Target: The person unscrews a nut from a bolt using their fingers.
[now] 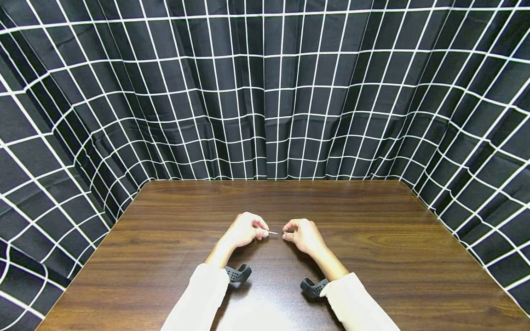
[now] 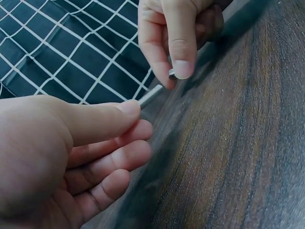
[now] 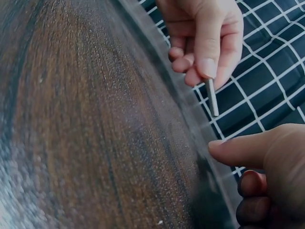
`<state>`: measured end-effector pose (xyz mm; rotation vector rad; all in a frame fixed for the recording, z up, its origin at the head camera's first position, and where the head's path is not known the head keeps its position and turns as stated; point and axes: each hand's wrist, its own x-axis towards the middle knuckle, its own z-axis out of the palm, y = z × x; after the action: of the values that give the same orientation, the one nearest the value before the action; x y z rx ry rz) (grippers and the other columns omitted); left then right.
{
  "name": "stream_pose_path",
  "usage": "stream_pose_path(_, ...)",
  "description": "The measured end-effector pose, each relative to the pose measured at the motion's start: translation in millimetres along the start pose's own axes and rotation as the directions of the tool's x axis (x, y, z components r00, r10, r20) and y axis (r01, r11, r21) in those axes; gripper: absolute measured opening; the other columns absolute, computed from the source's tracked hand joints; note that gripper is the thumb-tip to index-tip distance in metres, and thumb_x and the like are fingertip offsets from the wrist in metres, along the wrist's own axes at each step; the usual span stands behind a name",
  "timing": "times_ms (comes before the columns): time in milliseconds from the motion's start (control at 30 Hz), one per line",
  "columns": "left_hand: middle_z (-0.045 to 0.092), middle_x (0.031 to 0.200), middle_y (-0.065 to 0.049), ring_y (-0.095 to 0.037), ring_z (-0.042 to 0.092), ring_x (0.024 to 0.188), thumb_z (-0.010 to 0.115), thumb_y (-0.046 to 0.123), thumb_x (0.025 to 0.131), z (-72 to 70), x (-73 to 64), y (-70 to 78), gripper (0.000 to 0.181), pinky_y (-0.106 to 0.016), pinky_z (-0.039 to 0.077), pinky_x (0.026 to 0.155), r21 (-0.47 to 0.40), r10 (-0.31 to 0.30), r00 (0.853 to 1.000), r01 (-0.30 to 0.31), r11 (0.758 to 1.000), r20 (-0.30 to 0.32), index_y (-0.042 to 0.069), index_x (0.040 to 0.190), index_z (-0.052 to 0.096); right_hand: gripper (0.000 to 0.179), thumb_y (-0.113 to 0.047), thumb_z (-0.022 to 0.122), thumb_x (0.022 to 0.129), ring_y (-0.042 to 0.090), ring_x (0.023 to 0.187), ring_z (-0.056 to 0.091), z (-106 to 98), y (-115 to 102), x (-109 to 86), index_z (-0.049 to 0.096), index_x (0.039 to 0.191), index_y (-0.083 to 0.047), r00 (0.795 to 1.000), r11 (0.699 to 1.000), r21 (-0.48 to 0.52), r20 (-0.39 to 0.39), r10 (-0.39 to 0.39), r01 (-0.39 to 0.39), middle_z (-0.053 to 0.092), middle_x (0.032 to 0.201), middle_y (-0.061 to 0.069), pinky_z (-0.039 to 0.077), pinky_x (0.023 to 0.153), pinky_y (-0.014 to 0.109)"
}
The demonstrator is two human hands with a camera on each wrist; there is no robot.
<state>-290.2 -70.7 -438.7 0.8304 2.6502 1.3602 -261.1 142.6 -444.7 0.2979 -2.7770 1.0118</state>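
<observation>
My left hand [image 1: 246, 230] pinches a thin silver bolt [image 1: 272, 232] between thumb and index finger. Its ridged, threaded shank [image 2: 151, 96] points toward the right hand, while the other end is hidden in the fingers. Facing it, my right hand [image 1: 305, 236] pinches a small, shiny metal nut [image 2: 172, 73] by thumb and fingertip. A short gap separates the bolt's free end from the nut in the head view. In the right wrist view the right thumb [image 3: 243, 149] covers the nut, and the bolt [image 3: 212, 98] sticks out below the left fingertips.
Both hands are over a brown wood-grain table [image 1: 174, 216]. A black curtain with a white grid [image 1: 265, 92] surrounds its back and sides. Dark wrist mounts [image 1: 239, 274] sit at the cuffs of the white sleeves [image 1: 198, 299].
</observation>
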Motion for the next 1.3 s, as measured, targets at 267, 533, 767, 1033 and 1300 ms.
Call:
stream_pose_path(267,0.067,0.065,0.006,-0.014,0.064,0.058,0.077,0.008,0.08,0.9,-0.4,-5.6,0.004,-0.023,0.042,0.049,0.024,-0.006,1.0,0.005,1.0,0.02,0.009,0.083,0.074,0.012,-0.014,0.082,0.073,0.01,0.056,0.048,-0.4,-0.1,0.0,0.075,0.083,-0.017,1.0,0.998,-0.057,0.008,0.019,-0.018,0.052,0.059,-0.008,0.039,0.054,0.033)
stream_pose_path(533,0.065,0.064,0.009,-0.004,0.058,0.058,0.079,0.01,0.078,0.0,-1.7,-6.3,0.005,-0.024,0.042,0.053,0.091,0.014,1.0,-0.013,0.996,-0.005,0.011,0.08,0.074,0.011,-0.019,0.081,0.076,0.013,0.07,0.06,0.3,-1.5,-1.7,0.076,0.085,-0.021,0.999,0.993,-0.113,0.022,0.049,-0.047,0.064,0.07,-0.008,0.045,0.06,0.038)
stream_pose_path(767,0.069,0.071,0.011,-0.002,0.055,0.064,0.081,0.011,0.076,-0.5,-3.8,-6.2,0.007,-0.025,0.044,0.063,0.168,-0.004,1.0,0.009,0.986,-0.03,0.014,0.078,0.075,0.011,-0.02,0.081,0.076,0.021,0.085,0.068,2.3,-2.0,-1.8,0.077,0.086,-0.023,0.999,0.989,-0.139,0.012,0.046,-0.044,0.073,0.084,-0.005,0.049,0.066,0.043)
stream_pose_path(1033,0.068,0.07,0.01,-0.004,0.056,0.065,0.08,0.009,0.076,-0.4,-4.9,-7.0,0.007,-0.026,0.044,0.064,0.2,-0.02,0.999,0.026,0.98,-0.03,0.013,0.077,0.075,0.012,-0.021,0.082,0.076,0.026,0.096,0.068,4.4,-0.8,-1.1,0.078,0.087,-0.024,0.998,0.99,-0.129,0.005,0.056,-0.055,0.074,0.097,-0.001,0.05,0.069,0.046)
stream_pose_path(1300,0.066,0.067,0.011,-0.003,0.054,0.061,0.079,0.007,0.076,0.1,-3.6,-7.8,0.008,-0.025,0.044,0.061,0.202,-0.028,1.0,0.03,0.979,-0.011,0.013,0.075,0.073,0.012,-0.021,0.082,0.076,0.026,0.099,0.067,4.8,-0.1,-0.4,0.079,0.088,-0.024,0.999,0.991,-0.125,-0.001,0.052,-0.051,0.073,0.102,0.001,0.05,0.072,0.048)
